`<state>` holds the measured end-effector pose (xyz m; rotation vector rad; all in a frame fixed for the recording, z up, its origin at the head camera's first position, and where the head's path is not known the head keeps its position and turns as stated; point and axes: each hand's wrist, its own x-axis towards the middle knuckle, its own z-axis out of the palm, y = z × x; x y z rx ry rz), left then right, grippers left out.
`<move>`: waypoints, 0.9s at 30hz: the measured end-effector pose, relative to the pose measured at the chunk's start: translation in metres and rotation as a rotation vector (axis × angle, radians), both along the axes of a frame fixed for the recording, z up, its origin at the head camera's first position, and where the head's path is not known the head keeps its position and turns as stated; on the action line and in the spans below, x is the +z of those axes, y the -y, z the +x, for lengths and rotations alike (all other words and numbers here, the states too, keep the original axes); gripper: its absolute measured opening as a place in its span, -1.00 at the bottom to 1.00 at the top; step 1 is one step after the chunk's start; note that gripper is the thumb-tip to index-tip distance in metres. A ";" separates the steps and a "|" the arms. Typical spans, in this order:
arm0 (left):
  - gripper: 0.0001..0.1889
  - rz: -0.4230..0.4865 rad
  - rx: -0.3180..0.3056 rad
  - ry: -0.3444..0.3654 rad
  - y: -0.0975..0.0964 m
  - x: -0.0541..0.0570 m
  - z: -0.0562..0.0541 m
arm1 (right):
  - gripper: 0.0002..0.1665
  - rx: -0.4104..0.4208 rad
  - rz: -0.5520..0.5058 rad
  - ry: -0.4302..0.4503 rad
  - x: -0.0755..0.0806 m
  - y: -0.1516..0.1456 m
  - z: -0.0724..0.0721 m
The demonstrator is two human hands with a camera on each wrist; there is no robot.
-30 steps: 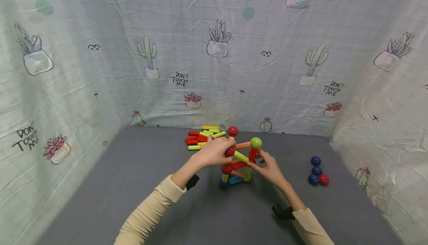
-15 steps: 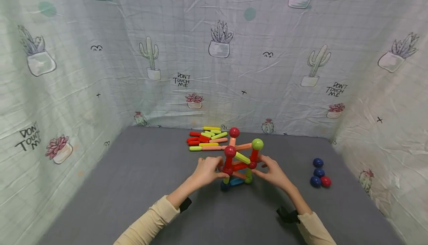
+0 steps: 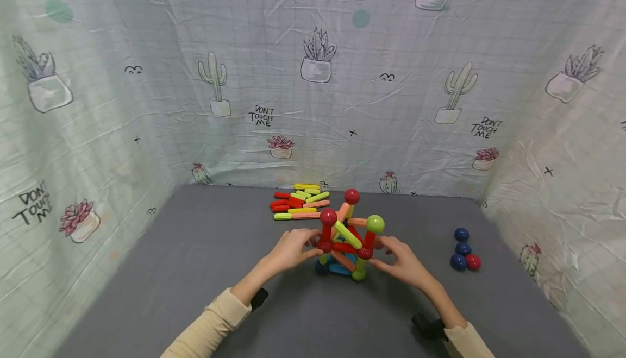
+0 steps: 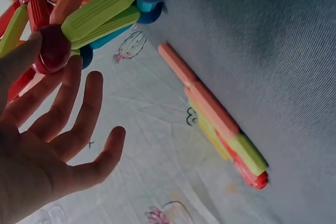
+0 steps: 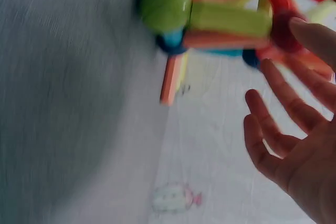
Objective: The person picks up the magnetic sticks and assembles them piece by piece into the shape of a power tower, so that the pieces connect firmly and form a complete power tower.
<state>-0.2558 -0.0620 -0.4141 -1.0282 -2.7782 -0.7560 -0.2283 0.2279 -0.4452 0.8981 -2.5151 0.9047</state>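
A magnetic ball-and-rod structure [image 3: 344,247] stands between my hands on the grey table. Blue and green balls form its base, with red balls halfway up. Red balls and a green ball [image 3: 375,224] top it, joined by red, orange and lime rods. My left hand [image 3: 292,249] pinches the left mid-height red ball [image 4: 54,45] between thumb and forefinger, its other fingers spread. On the opposite side my right hand [image 3: 403,261] pinches another mid-height red ball [image 5: 286,27] the same way. The far side of the structure is partly hidden.
Loose red, yellow, lime and orange rods [image 3: 298,200] lie in a pile behind and left of the structure. To the right, several blue balls [image 3: 462,248] and one red ball [image 3: 473,262] sit together. A cactus-print cloth [image 3: 318,108] rises around the table.
My left hand has come down from an upper red ball to the mid-height one. The structure has turned, its right side swinging nearer to me. My right hand has stayed at its ball.
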 end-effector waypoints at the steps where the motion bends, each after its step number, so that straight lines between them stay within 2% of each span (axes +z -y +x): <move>1: -0.64 0.006 -0.008 0.002 0.000 -0.001 0.001 | -0.52 -0.013 0.006 0.006 0.000 -0.004 0.000; 5: -0.59 0.045 -0.069 0.069 0.005 -0.006 0.000 | -0.53 -0.062 0.016 0.017 -0.004 -0.019 -0.001; 6: -0.57 0.049 -0.078 0.095 0.007 -0.007 -0.004 | -0.54 -0.064 0.017 0.021 -0.005 -0.021 -0.001; 8: -0.56 0.033 -0.049 0.112 0.013 -0.009 -0.016 | -0.56 -0.059 0.016 0.027 -0.005 -0.022 -0.003; 10: -0.52 -0.007 0.040 0.073 0.022 -0.015 -0.036 | -0.57 -0.044 0.014 0.021 -0.003 -0.020 -0.004; 11: -0.53 -0.044 0.101 0.030 0.026 -0.019 -0.047 | -0.58 -0.035 0.013 0.012 -0.002 -0.018 -0.005; 13: -0.55 -0.151 0.239 -0.070 0.037 -0.031 -0.070 | -0.58 -0.019 0.011 0.002 0.001 -0.013 -0.006; 15: -0.61 -0.240 0.344 -0.148 0.047 -0.045 -0.090 | -0.58 -0.006 0.010 -0.005 0.004 -0.008 -0.008; 16: -0.68 -0.280 0.375 -0.183 0.052 -0.051 -0.098 | -0.58 -0.001 0.011 -0.005 0.005 -0.006 -0.008; 18: -0.79 -0.364 0.384 -0.251 0.061 -0.062 -0.109 | -0.58 -0.003 0.013 0.008 0.007 -0.003 -0.008; 20: -0.85 -0.437 0.349 -0.318 0.066 -0.068 -0.114 | -0.58 -0.006 0.018 0.023 0.008 -0.002 -0.007; 22: -0.82 -0.514 0.304 -0.394 0.067 -0.071 -0.115 | -0.58 -0.001 0.016 0.033 0.008 -0.002 -0.006; 25: -0.70 -0.613 0.264 -0.479 0.064 -0.071 -0.110 | -0.54 0.025 0.022 0.031 0.008 -0.001 -0.006; 27: -0.65 -0.645 0.265 -0.542 0.061 -0.071 -0.105 | -0.54 0.040 0.023 0.024 0.008 0.001 -0.004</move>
